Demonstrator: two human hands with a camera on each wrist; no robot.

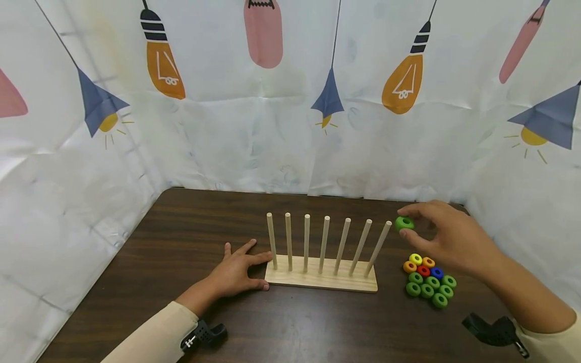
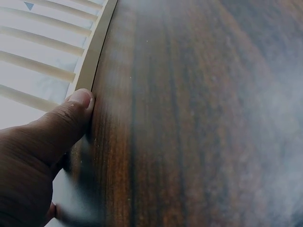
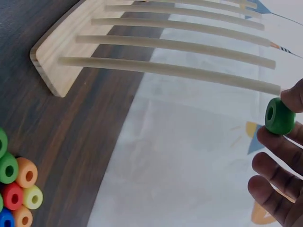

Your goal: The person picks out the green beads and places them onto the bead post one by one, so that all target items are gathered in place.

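Rack (image 1: 290, 279) — left hand (image 1: 233, 272) splayed against it, right hand (image 1: 454, 237) in pinch on green ring (image 3: 284, 116) — seemingly beside peg (image 1: 378, 249).

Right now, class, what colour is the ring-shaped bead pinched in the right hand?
Green; the bead shows best in the right wrist view.

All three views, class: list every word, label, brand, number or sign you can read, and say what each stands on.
None: no readable text on the rings, pegs, board or cloth, which shows printed lamps.
Pale marks on the left wrist's black band: too small to tell.
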